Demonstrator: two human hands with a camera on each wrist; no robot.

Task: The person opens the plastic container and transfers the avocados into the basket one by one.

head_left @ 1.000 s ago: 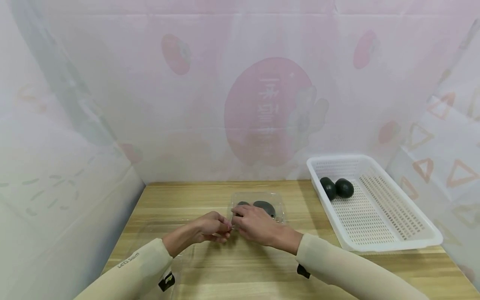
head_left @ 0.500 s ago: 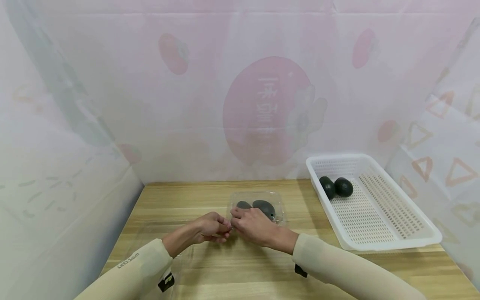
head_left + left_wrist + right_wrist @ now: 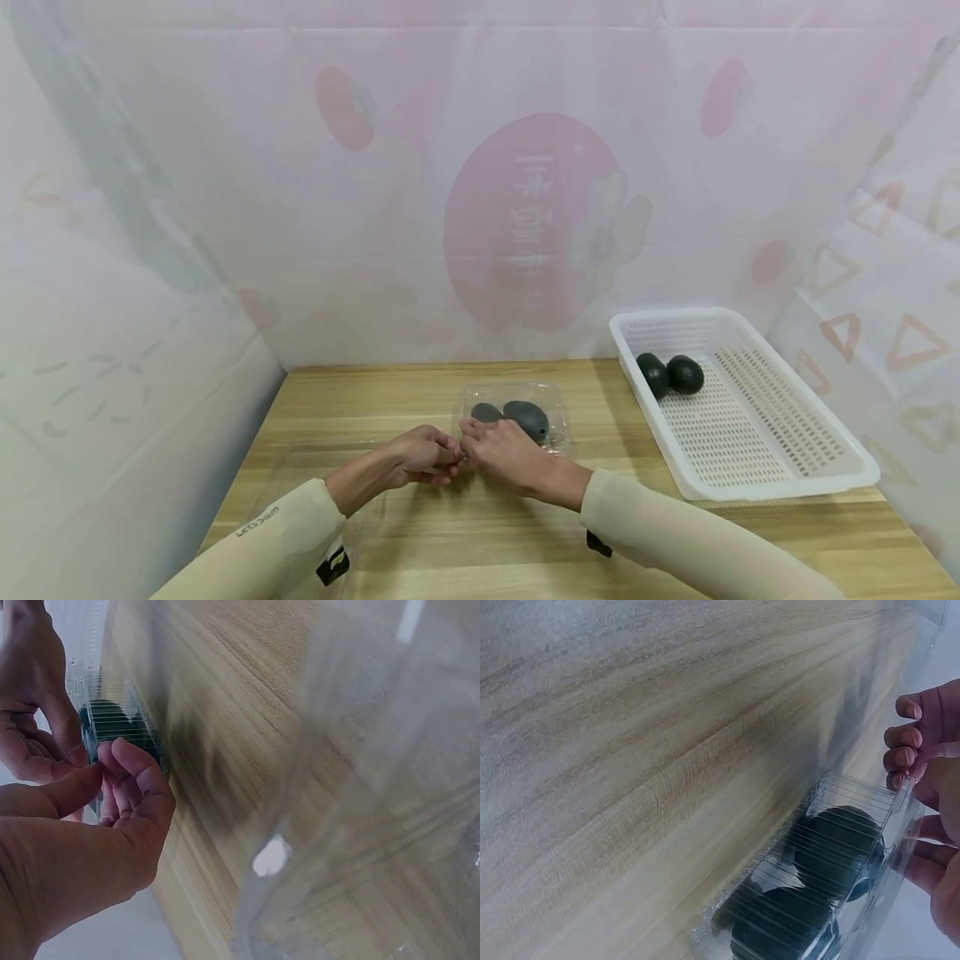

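Observation:
A clear plastic clamshell box (image 3: 513, 390) stands on the wooden table, its lid over dark green avocados; one avocado (image 3: 527, 419) shows fully and another (image 3: 487, 412) sits beside it. At the box's near left corner, my left hand (image 3: 423, 454) pinches the rim between thumb and fingertips. My right hand (image 3: 502, 452) lies across the near side, gripping the same corner with curled fingers and thumb. In the right wrist view, the ribbed side of the clamshell box (image 3: 855, 796) faces the camera, with fingertips meeting at its rim. The right palm hides part of the front edge.
To the right, a white perforated basket (image 3: 757, 433) holds two dark avocados (image 3: 670, 377) at its left wall. Large clear plastic pieces (image 3: 318, 458) lie on the left of the table, partly under the left arm. A printed curtain (image 3: 375, 275) closes off the back.
The right hand's fingers have slid slightly left and down along the rim, uncovering more of the left avocado. The left hand holds almost the same place.

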